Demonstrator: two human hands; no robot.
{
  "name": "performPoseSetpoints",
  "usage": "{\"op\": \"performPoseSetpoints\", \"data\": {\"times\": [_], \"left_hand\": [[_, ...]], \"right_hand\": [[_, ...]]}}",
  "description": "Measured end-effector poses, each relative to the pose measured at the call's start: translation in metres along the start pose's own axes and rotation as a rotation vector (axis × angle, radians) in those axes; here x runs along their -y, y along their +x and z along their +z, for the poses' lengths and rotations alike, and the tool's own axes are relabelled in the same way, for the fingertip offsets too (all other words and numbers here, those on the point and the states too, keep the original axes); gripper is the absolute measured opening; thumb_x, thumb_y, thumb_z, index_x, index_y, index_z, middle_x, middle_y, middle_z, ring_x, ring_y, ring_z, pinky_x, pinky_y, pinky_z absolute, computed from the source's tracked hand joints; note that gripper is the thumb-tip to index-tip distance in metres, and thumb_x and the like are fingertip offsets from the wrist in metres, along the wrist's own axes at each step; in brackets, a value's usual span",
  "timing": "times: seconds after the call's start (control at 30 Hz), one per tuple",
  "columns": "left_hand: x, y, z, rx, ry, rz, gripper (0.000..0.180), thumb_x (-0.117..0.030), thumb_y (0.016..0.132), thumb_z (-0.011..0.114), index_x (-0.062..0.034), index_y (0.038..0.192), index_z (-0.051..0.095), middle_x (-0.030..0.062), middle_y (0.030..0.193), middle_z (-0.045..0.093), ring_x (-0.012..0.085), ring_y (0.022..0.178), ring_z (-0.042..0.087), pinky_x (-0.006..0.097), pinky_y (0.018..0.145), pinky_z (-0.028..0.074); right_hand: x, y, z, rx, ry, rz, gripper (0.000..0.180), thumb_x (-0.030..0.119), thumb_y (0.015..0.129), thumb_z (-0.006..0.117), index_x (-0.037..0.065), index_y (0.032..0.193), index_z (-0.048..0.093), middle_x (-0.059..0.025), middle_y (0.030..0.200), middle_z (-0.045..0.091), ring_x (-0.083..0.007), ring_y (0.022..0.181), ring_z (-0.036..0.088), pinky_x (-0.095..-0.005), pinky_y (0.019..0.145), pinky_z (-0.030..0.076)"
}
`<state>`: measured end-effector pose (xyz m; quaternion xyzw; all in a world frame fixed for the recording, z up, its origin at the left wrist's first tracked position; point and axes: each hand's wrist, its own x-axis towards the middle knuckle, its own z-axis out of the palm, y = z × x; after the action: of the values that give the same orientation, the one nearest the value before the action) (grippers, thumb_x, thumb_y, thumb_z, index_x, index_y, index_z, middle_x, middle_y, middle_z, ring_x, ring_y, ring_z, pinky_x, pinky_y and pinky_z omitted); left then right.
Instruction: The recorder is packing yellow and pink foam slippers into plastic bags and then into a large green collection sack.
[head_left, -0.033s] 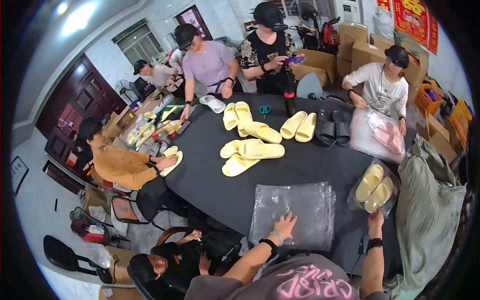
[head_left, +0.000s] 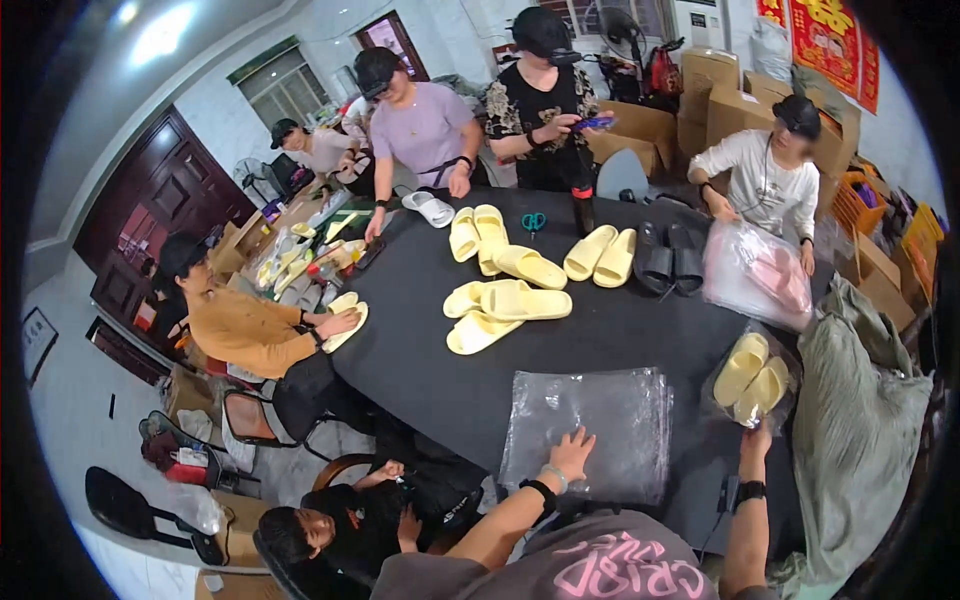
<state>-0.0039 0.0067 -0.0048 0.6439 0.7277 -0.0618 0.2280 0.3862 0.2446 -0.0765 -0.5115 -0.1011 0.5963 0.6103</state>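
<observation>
My left hand (head_left: 571,456) lies with spread fingers on a stack of clear plastic bags (head_left: 620,415) at the table's near side. To its right, my right hand (head_left: 755,440) pinches the near edge of a clear plastic bag (head_left: 722,408). Inside that bag lies a pair of pale yellow slide slippers (head_left: 741,365), side by side. Farther in, several loose yellow slippers (head_left: 487,333) lie grouped on the black table, two pieces partly overlapping. Another yellow pair (head_left: 612,262) rests beside a black pair (head_left: 668,262).
A co-worker at the right handles bagged pink slippers (head_left: 776,275). Others stand or sit around the black table (head_left: 420,365). A grey-green cloth sack (head_left: 855,420) hangs by the right edge. Teal scissors (head_left: 534,222) and a grey slipper (head_left: 428,209) lie at the far side.
</observation>
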Motion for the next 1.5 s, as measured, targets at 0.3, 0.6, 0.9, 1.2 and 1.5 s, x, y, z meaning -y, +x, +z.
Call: {"op": "performPoseSetpoints", "data": {"times": [0.3,0.6,0.9,1.2,1.5], "left_hand": [[-0.008,0.001,-0.007,-0.065,-0.077,0.037,0.090,-0.026,0.060,0.080,-0.0156,0.136,0.035,0.0098,0.145,0.028,0.0336,0.118,0.042,0.044,0.086,0.048],[0.082,0.009,0.026,-0.321,-1.879,-0.456,0.056,-0.053,0.093,0.034,-0.0047,0.117,0.053,0.0138,0.110,0.059,0.0239,0.090,0.057,0.038,0.079,0.046],[0.106,-0.008,0.026,-0.161,-2.044,-0.421,0.050,-0.040,0.088,0.057,-0.0013,0.118,0.047,0.0128,0.110,0.055,0.0234,0.098,0.053,0.041,0.086,0.044],[0.081,0.036,0.054,-0.475,-1.487,-0.453,0.029,-0.025,0.086,0.063,0.0013,0.096,0.058,0.0011,0.081,0.058,0.0095,0.070,0.052,0.025,0.061,0.041],[0.084,0.044,0.052,-0.548,-1.337,-0.464,0.018,-0.020,0.090,0.055,-0.0023,0.088,0.058,0.0010,0.078,0.058,0.0084,0.066,0.050,0.025,0.058,0.041]], "right_hand": [[0.115,-0.148,0.114,0.577,-0.601,-0.574,0.023,0.018,0.096,0.046,0.001,0.095,0.062,-0.0011,0.096,0.059,-0.0102,0.090,0.053,-0.0231,0.083,0.038],[0.093,-0.183,0.153,1.043,-0.545,-0.130,0.031,0.031,0.093,0.049,0.003,0.088,0.063,-0.0069,0.098,0.061,-0.0180,0.091,0.055,-0.0326,0.082,0.043],[-0.006,-0.142,0.071,1.002,-1.238,0.300,0.046,0.050,0.087,0.053,0.008,0.101,0.066,-0.0039,0.102,0.058,-0.0122,0.090,0.046,-0.0308,0.075,0.041],[-0.058,-0.137,0.052,0.580,-1.247,-0.072,0.074,0.048,0.072,0.073,-0.003,0.120,0.048,-0.0161,0.092,0.063,-0.0226,0.086,0.062,-0.0343,0.073,0.049],[-0.082,-0.130,0.051,0.516,-1.144,-0.336,0.055,0.030,0.081,0.069,-0.002,0.121,0.047,-0.0133,0.105,0.057,-0.0213,0.096,0.055,-0.0344,0.080,0.046]]}}
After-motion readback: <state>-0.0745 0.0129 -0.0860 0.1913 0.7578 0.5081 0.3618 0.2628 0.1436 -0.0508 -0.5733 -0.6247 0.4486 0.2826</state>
